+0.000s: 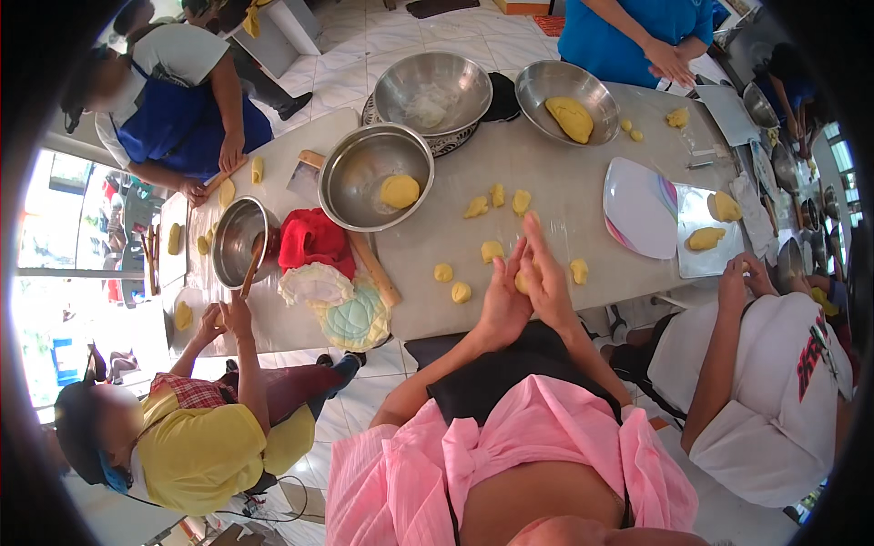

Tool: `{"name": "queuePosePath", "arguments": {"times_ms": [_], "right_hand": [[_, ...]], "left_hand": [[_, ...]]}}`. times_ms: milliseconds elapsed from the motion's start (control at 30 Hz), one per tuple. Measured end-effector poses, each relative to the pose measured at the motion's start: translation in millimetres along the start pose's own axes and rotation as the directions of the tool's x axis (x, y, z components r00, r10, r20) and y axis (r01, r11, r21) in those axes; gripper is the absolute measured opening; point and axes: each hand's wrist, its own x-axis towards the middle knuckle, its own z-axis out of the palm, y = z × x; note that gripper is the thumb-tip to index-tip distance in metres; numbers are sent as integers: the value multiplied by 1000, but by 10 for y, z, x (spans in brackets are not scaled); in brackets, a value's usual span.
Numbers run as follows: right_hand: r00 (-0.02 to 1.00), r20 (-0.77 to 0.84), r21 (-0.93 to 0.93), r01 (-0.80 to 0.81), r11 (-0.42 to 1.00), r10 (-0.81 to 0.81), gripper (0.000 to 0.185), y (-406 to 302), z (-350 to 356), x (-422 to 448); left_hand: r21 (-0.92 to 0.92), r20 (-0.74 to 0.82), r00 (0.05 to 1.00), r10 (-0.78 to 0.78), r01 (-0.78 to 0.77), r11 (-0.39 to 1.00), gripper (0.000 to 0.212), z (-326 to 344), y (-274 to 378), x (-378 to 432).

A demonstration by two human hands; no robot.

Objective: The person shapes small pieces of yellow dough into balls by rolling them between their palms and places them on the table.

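Note:
Between my two palms, just over the table's near edge, sits a piece of yellow dough (522,282), mostly hidden by the fingers. My left hand (506,300) cups it from the left, and my right hand (545,273) lies against it from the right with fingers extended. Two round dough balls (461,293) rest on the table to the left of my hands. Right behind my left fingertips is a dough lump (491,252). Several rougher dough pieces (521,202) lie farther back, and another dough piece (579,271) is to the right.
Steel bowls (376,177) stand on the table (423,252), some holding dough. A wooden rolling pin (374,268), a red cloth (315,239) and quilted mitts (355,317) lie at left. At right are a white plastic board (638,208) and a tray (710,263). Several people work around the table.

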Motion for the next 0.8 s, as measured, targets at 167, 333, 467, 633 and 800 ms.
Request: {"name": "queuePosePath", "arguments": {"times_ms": [167,333,467,633,800], "right_hand": [[909,404,-202,196,960,-101,54,-36,175,-140],[935,353,-566,241,788,-33,69,-17,13,142],[936,350,-554,235,799,-32,72,95,-53,1],[850,507,-502,427,752,-145,72,-134,178,-112],[912,406,-623,317,715,-50,74,-55,77,220]], "left_hand": [[-135,80,996,50,-39,990,60,-53,31,10],[45,49,996,-78,76,996,57,-80,-89,-58],[-45,121,991,53,-48,998,58,-220,78,34],[170,226,964,142,-182,968,59,-240,-114,-31],[-16,219,974,67,-65,998,60,-83,-51,-52]]}}
